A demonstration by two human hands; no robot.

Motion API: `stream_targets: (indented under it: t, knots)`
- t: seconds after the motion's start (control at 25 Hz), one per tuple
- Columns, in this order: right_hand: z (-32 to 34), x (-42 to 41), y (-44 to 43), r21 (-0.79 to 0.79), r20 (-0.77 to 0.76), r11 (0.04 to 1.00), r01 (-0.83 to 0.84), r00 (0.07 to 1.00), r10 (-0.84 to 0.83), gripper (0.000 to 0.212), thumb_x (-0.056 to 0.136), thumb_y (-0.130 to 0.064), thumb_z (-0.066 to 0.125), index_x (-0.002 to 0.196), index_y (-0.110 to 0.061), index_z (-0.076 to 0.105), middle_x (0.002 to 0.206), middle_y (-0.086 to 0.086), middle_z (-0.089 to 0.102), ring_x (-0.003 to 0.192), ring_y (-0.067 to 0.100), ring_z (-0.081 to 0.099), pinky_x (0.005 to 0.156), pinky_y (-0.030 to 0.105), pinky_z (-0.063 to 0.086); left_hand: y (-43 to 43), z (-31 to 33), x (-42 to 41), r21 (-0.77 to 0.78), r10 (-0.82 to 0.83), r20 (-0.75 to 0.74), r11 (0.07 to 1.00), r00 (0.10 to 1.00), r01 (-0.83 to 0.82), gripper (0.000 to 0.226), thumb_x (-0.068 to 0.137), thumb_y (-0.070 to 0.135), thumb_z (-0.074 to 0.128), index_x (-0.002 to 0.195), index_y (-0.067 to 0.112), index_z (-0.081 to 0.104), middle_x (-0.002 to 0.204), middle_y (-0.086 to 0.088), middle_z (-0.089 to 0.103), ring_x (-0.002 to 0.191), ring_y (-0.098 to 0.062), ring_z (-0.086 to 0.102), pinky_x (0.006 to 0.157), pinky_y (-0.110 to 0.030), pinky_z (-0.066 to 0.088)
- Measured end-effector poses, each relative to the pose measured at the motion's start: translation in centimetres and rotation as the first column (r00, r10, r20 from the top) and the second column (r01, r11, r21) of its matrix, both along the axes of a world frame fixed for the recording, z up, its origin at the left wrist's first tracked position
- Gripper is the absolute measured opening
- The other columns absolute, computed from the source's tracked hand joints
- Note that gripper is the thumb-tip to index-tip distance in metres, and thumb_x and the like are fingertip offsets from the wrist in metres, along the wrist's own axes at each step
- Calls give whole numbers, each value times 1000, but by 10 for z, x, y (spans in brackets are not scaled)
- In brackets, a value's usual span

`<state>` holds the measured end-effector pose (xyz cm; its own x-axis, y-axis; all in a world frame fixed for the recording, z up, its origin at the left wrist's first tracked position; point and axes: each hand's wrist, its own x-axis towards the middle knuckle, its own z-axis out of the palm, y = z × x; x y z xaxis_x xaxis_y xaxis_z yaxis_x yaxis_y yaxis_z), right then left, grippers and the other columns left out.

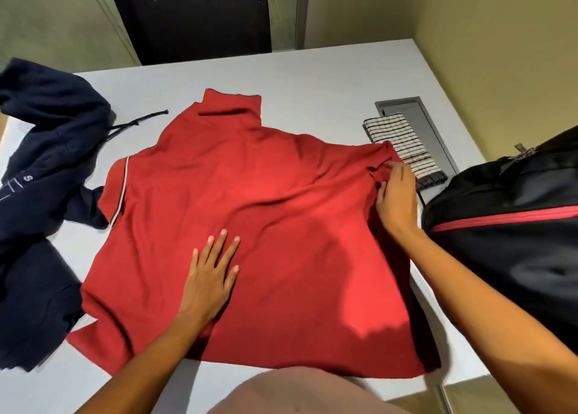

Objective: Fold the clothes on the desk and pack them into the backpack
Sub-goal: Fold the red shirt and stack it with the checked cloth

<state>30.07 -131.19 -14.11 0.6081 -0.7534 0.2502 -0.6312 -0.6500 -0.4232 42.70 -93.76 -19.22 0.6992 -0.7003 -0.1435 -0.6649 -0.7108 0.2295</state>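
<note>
Head view: the red knit collared shirt (pixel 266 194) lies spread on the white desk (pixel 312 75). The left hand (pixel 209 276), fingers straight, presses the shirt's middle. The right hand (pixel 395 201) pinches the sleeve at the shirt's right edge, just beside the black red-zipped backpack (pixel 506 219). Fold this sleeve inward, with the body pinned flat.

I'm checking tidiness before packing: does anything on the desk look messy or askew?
The navy hoodie lies crumpled at the desk's left side, drawstring trailing. The red shirt lies spread but wrinkled near the right hand.
</note>
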Motion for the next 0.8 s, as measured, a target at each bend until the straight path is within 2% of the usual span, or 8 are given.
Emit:
stream_targets:
  t: [0.12,0.24,0.32,0.44,0.52,0.6,0.68,0.8]
  knots:
    - [-27,-33,79,96,-42,968,-233,970,237,45,88,-13,42,130,3,50,132,21,52,122,38,48,107,40,32,8,1,8,41,22,-2,999,1000,-21,61,93,48,26,151,28,27,158,-3,25,142,-29,30,109,-50,32]
    - [-62,-79,136,70,-319,941,-333,886,337,62,94,-40,36,148,-9,35,156,11,31,144,30,28,116,41,17,19,1,14,75,75,15,994,997,-75,61,92,48,25,149,25,33,154,-7,33,137,-33,37,106,-51,37]
    - [-68,-106,150,26,-409,972,-232,885,222,64,96,-47,30,151,-15,30,159,7,26,145,29,25,117,43,16,25,1,15,79,94,18,992,995,-95,62,92,47,26,147,22,37,152,-10,37,135,-35,40,105,-51,38]
    - [-56,-133,163,42,-343,999,-9,939,23,59,98,-38,29,147,-6,37,154,13,34,141,32,33,116,45,23,27,6,9,10,147,-9,989,989,-147,56,92,36,40,143,14,43,149,-14,40,136,-34,39,111,-52,30]
    - [-47,-149,172,97,-260,988,119,961,-90,50,97,-22,40,142,-1,41,146,18,43,133,35,42,112,46,33,37,10,-2,-100,217,-2,971,976,-216,49,89,27,45,134,10,53,141,-13,49,134,-32,42,114,-51,25]
    - [-40,-166,179,144,-244,955,258,945,-218,47,90,-7,53,135,3,44,132,22,52,117,39,50,99,49,42,61,14,-15,-193,290,35,941,956,-279,42,86,22,48,125,10,57,135,-12,55,132,-32,43,113,-50,24]
    - [-32,-181,183,153,-304,925,347,908,-290,48,85,-6,63,129,5,48,120,24,56,104,41,52,87,50,45,90,16,-24,-212,393,38,902,919,-376,36,90,14,55,125,7,56,137,-13,51,134,-34,39,113,-50,22]
    - [-25,-188,184,192,-338,889,416,878,-338,41,88,-11,64,123,6,52,114,27,59,101,44,52,83,49,45,124,19,-21,-158,517,65,850,853,-503,44,91,15,60,132,5,50,143,-16,45,135,-38,36,111,-55,22]
